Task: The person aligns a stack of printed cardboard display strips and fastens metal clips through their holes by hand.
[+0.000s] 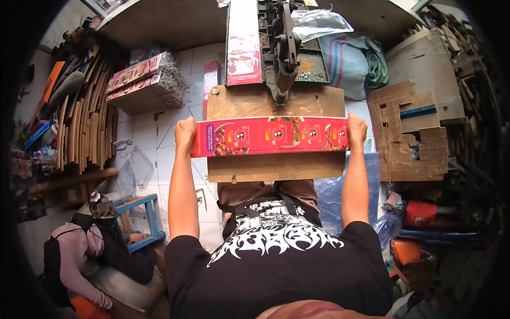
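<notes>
Two hands: left hand (185,133) and right hand (357,129), each curled tight, clamped on one end of one red printed strip (257,137). Strip spans sideways over one wooden board (276,169); can't tell if they touch. Beyond: one dark metal press (286,56), one striped sack (345,64) right of it. Near left: one blue frame (154,215).

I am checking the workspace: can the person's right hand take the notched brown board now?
Probably not now: the right hand holds one end of the red printed strip. If freed, nothing visible seems to block the way to the notched brown board.
</notes>
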Motion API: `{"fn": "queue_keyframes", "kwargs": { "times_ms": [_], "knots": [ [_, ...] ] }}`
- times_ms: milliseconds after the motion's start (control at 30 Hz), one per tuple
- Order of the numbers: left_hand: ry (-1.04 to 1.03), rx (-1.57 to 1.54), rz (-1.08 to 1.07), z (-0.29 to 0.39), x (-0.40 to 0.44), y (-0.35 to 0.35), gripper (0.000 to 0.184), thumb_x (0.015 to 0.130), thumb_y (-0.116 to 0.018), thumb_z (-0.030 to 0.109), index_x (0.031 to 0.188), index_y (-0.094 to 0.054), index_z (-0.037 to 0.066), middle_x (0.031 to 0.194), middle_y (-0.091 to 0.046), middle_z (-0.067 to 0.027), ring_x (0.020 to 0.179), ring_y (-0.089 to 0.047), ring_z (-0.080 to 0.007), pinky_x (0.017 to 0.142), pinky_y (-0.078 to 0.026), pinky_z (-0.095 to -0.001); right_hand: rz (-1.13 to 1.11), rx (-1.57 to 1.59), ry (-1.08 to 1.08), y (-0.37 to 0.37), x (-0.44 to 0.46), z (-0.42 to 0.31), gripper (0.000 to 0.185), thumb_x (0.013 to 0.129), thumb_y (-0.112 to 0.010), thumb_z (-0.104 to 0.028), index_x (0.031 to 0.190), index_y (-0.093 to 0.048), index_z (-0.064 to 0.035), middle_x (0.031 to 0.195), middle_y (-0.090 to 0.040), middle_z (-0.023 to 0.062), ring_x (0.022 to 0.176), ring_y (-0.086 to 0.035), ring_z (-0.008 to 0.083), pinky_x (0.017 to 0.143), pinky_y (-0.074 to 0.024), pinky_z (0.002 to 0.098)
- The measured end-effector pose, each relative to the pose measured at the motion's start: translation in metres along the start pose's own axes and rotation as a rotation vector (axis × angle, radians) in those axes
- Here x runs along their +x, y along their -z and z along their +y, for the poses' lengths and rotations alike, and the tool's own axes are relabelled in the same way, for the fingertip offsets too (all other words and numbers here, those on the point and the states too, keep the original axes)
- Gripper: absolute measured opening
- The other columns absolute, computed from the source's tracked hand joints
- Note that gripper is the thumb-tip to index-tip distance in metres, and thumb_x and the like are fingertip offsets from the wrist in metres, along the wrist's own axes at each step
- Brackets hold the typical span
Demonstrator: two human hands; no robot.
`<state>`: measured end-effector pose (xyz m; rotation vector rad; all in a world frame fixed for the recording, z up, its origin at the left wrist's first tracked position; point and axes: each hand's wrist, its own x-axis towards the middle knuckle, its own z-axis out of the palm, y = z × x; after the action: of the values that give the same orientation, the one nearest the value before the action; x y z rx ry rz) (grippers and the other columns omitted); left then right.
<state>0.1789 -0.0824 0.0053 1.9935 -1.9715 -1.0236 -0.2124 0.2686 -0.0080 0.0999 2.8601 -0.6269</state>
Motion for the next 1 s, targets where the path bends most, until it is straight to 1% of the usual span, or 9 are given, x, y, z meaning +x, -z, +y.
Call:
{"fn": "queue_keyframes", "kwargs": {
  "times_ms": [300, 467, 500, 600, 633, 833, 867, 933, 1000],
  "knots": [
    [-0.029, 0.000, 0.016, -0.011, 0.010, -0.005, 0.053, 0.078, -0.043, 0.033, 0.096, -0.064, -0.012, 0.104, -0.061, -0.0346, 0.104, -0.060, -0.0450, 0.091, -0.044, -0.0460, 0.092, 0.000, 0.037, -0.003, -0.007, 0.003, 0.060, 0.083, -0.049, -0.054, 0.103, -0.070, -0.0009, 0.103, -0.066, 0.0271, 0.102, -0.062, 0.0427, 0.089, -0.0478, 0.0468],
    [-0.029, 0.065, 0.070, -0.003, 0.001, 0.001, 0.050, 0.083, -0.050, 0.045, 0.096, -0.071, 0.001, 0.106, -0.066, -0.0242, 0.106, -0.061, -0.0413, 0.090, -0.046, -0.0466, 0.187, 0.049, 0.089, 0.001, -0.016, 0.000, 0.055, 0.087, -0.048, -0.057, 0.100, -0.071, -0.0082, 0.100, -0.068, 0.0217, 0.097, -0.064, 0.0392, 0.083, -0.0487, 0.0463],
    [-0.026, 0.095, 0.050, -0.009, 0.009, -0.002, 0.052, 0.085, -0.051, 0.053, 0.095, -0.071, 0.006, 0.105, -0.068, -0.0195, 0.105, -0.061, -0.0397, 0.089, -0.046, -0.0463, 0.227, 0.071, 0.107, 0.002, -0.019, -0.001, 0.047, 0.087, -0.051, -0.052, 0.094, -0.069, -0.0088, 0.096, -0.069, 0.0195, 0.092, -0.065, 0.0375, 0.080, -0.0485, 0.0474],
    [-0.077, 0.029, 0.107, -0.005, -0.001, 0.002, 0.055, 0.086, -0.050, 0.055, 0.097, -0.070, 0.005, 0.103, -0.068, -0.0195, 0.102, -0.062, -0.0402, 0.089, -0.046, -0.0462, 0.325, 0.141, 0.191, -0.004, -0.014, 0.005, 0.035, 0.086, -0.057, -0.042, 0.091, -0.066, -0.0093, 0.090, -0.069, 0.0138, 0.087, -0.065, 0.0355, 0.076, -0.0480, 0.0480],
    [-0.093, 0.012, 0.140, -0.005, -0.003, 0.001, 0.057, 0.087, -0.048, 0.057, 0.106, -0.066, 0.007, 0.105, -0.068, -0.0197, 0.103, -0.062, -0.0392, 0.088, -0.046, -0.0454, 0.327, 0.146, 0.189, -0.005, -0.013, 0.006, 0.035, 0.086, -0.057, -0.042, 0.091, -0.066, -0.0093, 0.090, -0.069, 0.0138, 0.087, -0.065, 0.0355, 0.076, -0.0480, 0.0480],
    [-0.152, -0.207, 0.295, -0.006, -0.008, 0.000, 0.054, 0.088, -0.052, 0.053, 0.114, -0.058, 0.006, 0.096, -0.066, -0.0167, 0.097, -0.062, -0.0344, 0.085, -0.046, -0.0447, 0.810, 0.241, 0.516, -0.003, -0.031, -0.005, 0.010, 0.082, -0.063, -0.020, 0.088, -0.065, -0.0112, 0.085, -0.065, 0.0042, 0.084, -0.061, 0.0280, 0.079, -0.0441, 0.0410],
    [-0.152, -0.208, 0.295, -0.007, -0.007, -0.002, 0.054, 0.088, -0.052, 0.053, 0.114, -0.058, 0.006, 0.096, -0.066, -0.0167, 0.097, -0.062, -0.0344, 0.085, -0.046, -0.0447, 0.811, 0.242, 0.517, 0.000, -0.045, -0.015, 0.010, 0.082, -0.063, -0.020, 0.088, -0.065, -0.0112, 0.085, -0.065, 0.0042, 0.084, -0.061, 0.0280, 0.079, -0.0441, 0.0410],
    [-0.253, -0.225, 0.373, -0.011, -0.004, -0.004, 0.049, 0.087, -0.057, 0.046, 0.112, -0.059, 0.004, 0.090, -0.066, -0.0154, 0.089, -0.063, -0.0326, 0.081, -0.047, -0.0434, 0.743, 0.483, 0.776, 0.001, -0.074, -0.034, 0.007, 0.083, -0.063, -0.012, 0.089, -0.065, -0.0086, 0.081, -0.064, 0.0052, 0.076, -0.061, 0.0242, 0.071, -0.0467, 0.0365],
    [-0.266, -0.252, 0.356, -0.014, 0.001, -0.005, 0.047, 0.086, -0.059, 0.043, 0.110, -0.060, 0.003, 0.090, -0.066, -0.0152, 0.087, -0.063, -0.0314, 0.080, -0.048, -0.0421, 0.339, 0.757, 0.924, -0.004, -0.119, -0.058, 0.009, 0.084, -0.063, -0.005, 0.092, -0.065, -0.0044, 0.078, -0.063, 0.0068, 0.066, -0.059, 0.0166, 0.062, -0.0475, 0.0298]
  ]
}}
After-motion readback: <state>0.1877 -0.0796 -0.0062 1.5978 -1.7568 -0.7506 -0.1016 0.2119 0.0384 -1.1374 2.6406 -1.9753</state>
